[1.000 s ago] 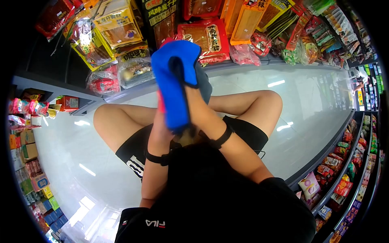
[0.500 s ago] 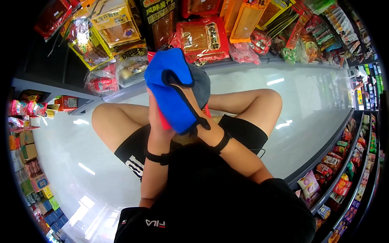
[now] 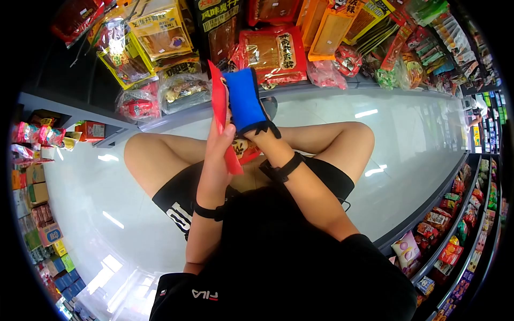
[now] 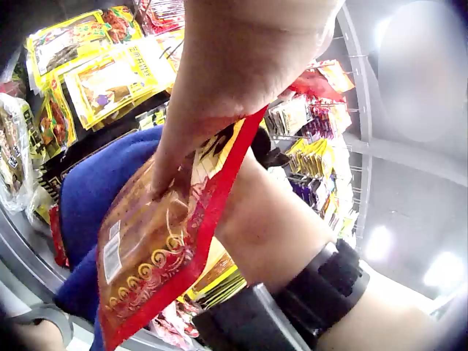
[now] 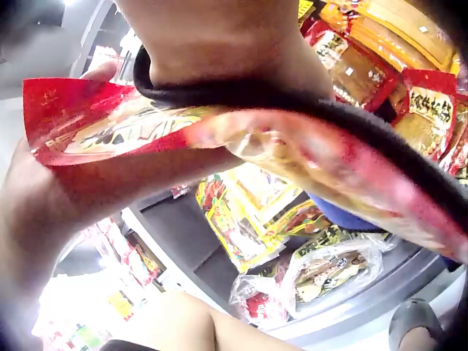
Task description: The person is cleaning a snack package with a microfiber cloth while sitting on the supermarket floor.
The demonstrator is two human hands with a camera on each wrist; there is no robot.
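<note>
My left hand (image 3: 220, 140) grips a flat red food packet (image 3: 217, 101), held on edge, its thumb against the near face. In the left wrist view this hand (image 4: 230, 66) covers the upper part of the packet (image 4: 146, 248), whose window shows brown contents. A blue mitt (image 3: 247, 99) with black trim covers my right hand (image 3: 262, 136) beside the packet; its fingers are hidden inside. The mitt (image 4: 95, 190) lies behind the packet in the left wrist view. In the right wrist view the packet (image 5: 88, 124) passes below my right hand (image 5: 219, 36).
Shelves of packaged snacks stand ahead, with a red packet (image 3: 270, 53) and clear bags (image 3: 184, 93) along the front edge (image 3: 348, 88). More snack shelves (image 3: 444, 224) are at the right, and boxes (image 3: 51, 235) at the left. Crossed bare legs (image 3: 337, 142) rest on the pale floor (image 3: 417, 128).
The red packet has come into fuller view, upright at the left of the mitt. The mitt has shifted right, and the left thumb now shows on the packet.
</note>
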